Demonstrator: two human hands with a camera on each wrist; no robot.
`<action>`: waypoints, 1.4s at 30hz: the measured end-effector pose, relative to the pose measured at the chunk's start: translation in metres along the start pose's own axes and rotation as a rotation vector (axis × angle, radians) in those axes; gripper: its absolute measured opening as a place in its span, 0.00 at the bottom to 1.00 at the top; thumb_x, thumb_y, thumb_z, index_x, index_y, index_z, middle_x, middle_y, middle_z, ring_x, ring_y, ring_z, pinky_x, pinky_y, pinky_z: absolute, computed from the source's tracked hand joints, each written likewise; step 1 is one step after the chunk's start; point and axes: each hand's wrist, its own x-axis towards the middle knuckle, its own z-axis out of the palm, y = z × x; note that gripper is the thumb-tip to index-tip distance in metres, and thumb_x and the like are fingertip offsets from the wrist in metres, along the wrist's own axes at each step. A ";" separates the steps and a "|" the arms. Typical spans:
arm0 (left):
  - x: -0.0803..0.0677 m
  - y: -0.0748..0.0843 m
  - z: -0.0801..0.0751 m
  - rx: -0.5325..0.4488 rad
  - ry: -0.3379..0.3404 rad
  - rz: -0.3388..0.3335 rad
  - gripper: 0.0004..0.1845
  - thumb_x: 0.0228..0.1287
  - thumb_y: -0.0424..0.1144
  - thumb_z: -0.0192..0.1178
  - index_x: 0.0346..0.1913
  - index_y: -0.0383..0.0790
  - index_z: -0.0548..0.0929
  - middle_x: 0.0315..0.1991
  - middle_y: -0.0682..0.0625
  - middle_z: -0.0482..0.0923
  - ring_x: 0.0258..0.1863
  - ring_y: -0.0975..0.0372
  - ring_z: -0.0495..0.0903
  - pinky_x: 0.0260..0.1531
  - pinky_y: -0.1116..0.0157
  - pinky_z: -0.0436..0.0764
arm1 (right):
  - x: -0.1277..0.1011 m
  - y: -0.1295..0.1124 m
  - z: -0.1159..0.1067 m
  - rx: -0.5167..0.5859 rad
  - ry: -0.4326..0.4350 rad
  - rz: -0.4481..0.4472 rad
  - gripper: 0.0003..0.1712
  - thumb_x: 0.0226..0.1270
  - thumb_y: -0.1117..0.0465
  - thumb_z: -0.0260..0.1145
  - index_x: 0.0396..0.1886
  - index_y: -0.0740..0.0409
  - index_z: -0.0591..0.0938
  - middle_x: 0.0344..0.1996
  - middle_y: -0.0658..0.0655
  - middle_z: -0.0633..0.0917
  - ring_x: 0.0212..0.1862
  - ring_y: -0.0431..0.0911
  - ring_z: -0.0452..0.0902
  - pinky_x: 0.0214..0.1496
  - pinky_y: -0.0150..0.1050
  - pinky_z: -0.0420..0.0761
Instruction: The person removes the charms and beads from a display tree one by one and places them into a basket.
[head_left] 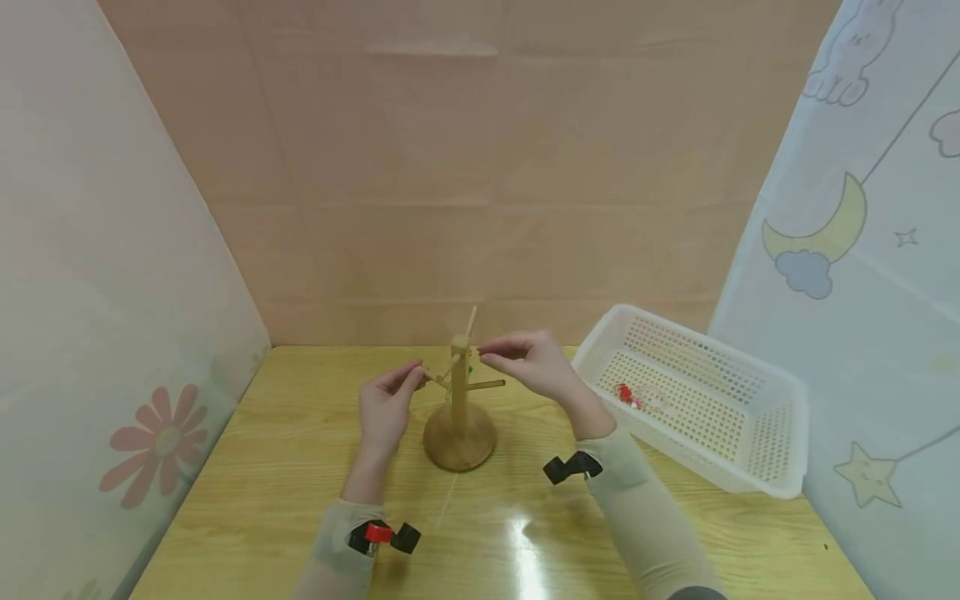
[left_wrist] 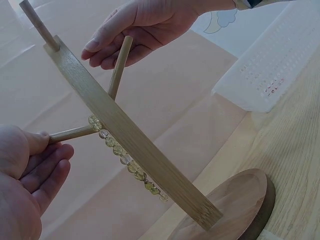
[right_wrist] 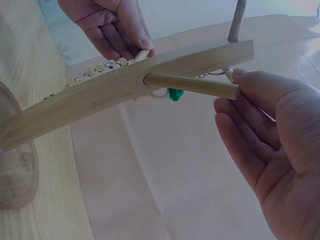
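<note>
A wooden jewellery stand (head_left: 459, 392) with a round base and several pegs stands upright on the table. My left hand (head_left: 386, 408) pinches the tip of its left peg (left_wrist: 75, 133) between thumb and fingers. A yellow and clear beaded bracelet (left_wrist: 122, 155) hangs from that peg beside the post. My right hand (head_left: 534, 362) is behind the post's top, thumb and finger pinching at a thin metal chain (right_wrist: 212, 73). A green charm (right_wrist: 175, 94) shows below that chain, partly behind the right peg (right_wrist: 200, 86). The other right fingers are loosely bent.
To the right stands a white perforated basket (head_left: 600, 333) holding red beads (head_left: 625, 393) and a pale beaded strand (head_left: 656, 398). Patterned cloth hangs along both sides, with a plain beige cloth (head_left: 487, 167) behind. The stand is on a wood-grain table (head_left: 300, 500).
</note>
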 end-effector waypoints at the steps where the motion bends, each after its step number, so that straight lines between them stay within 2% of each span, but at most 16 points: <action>1: 0.000 0.000 0.000 -0.004 -0.003 -0.003 0.10 0.73 0.33 0.70 0.51 0.30 0.91 0.45 0.31 0.89 0.40 0.55 0.91 0.49 0.66 0.87 | 0.001 0.000 0.001 0.007 0.002 0.006 0.08 0.70 0.64 0.78 0.47 0.59 0.94 0.43 0.53 0.93 0.42 0.45 0.91 0.45 0.38 0.89; 4: 0.001 -0.001 0.000 -0.005 -0.005 -0.004 0.11 0.74 0.33 0.70 0.52 0.29 0.90 0.46 0.29 0.88 0.40 0.57 0.91 0.49 0.65 0.87 | 0.002 0.001 0.003 0.014 0.006 0.026 0.08 0.71 0.63 0.78 0.47 0.58 0.94 0.43 0.53 0.94 0.43 0.45 0.91 0.46 0.37 0.88; 10: 0.001 0.000 0.001 0.012 0.014 -0.009 0.12 0.73 0.33 0.72 0.52 0.26 0.90 0.45 0.32 0.89 0.39 0.57 0.91 0.48 0.68 0.87 | 0.002 0.003 0.007 0.021 0.004 0.058 0.08 0.71 0.62 0.77 0.47 0.57 0.94 0.44 0.53 0.93 0.44 0.46 0.91 0.47 0.39 0.89; 20: 0.002 -0.003 0.001 0.000 0.019 -0.008 0.11 0.73 0.33 0.71 0.50 0.28 0.91 0.44 0.32 0.90 0.37 0.60 0.91 0.48 0.68 0.87 | 0.003 0.003 0.010 0.005 -0.003 0.075 0.09 0.72 0.60 0.77 0.49 0.54 0.94 0.44 0.50 0.93 0.43 0.44 0.90 0.46 0.40 0.89; 27: 0.003 -0.002 0.002 0.003 0.026 -0.020 0.11 0.72 0.33 0.72 0.50 0.28 0.91 0.45 0.30 0.89 0.39 0.54 0.92 0.47 0.68 0.87 | 0.004 0.003 0.010 0.012 -0.006 0.091 0.09 0.72 0.59 0.77 0.49 0.54 0.94 0.45 0.51 0.93 0.44 0.44 0.90 0.47 0.40 0.89; 33: 0.003 -0.006 0.000 -0.023 -0.003 -0.042 0.12 0.73 0.36 0.72 0.51 0.30 0.91 0.47 0.28 0.87 0.43 0.47 0.90 0.51 0.65 0.87 | 0.004 0.002 0.012 0.033 -0.016 0.068 0.09 0.72 0.62 0.77 0.50 0.56 0.94 0.45 0.51 0.93 0.44 0.45 0.91 0.47 0.40 0.89; 38: 0.004 -0.009 0.000 -0.027 -0.010 -0.029 0.12 0.73 0.36 0.72 0.51 0.31 0.91 0.48 0.26 0.86 0.46 0.39 0.89 0.51 0.64 0.87 | 0.005 0.001 0.014 0.029 -0.024 0.063 0.09 0.72 0.63 0.76 0.50 0.57 0.94 0.45 0.51 0.93 0.44 0.44 0.91 0.47 0.39 0.89; 42: 0.004 -0.009 0.000 -0.025 -0.005 -0.019 0.11 0.74 0.35 0.71 0.51 0.30 0.91 0.48 0.24 0.86 0.44 0.44 0.90 0.51 0.64 0.87 | 0.006 0.000 0.015 0.020 -0.024 0.064 0.09 0.72 0.64 0.76 0.50 0.58 0.94 0.45 0.52 0.93 0.44 0.45 0.91 0.47 0.40 0.89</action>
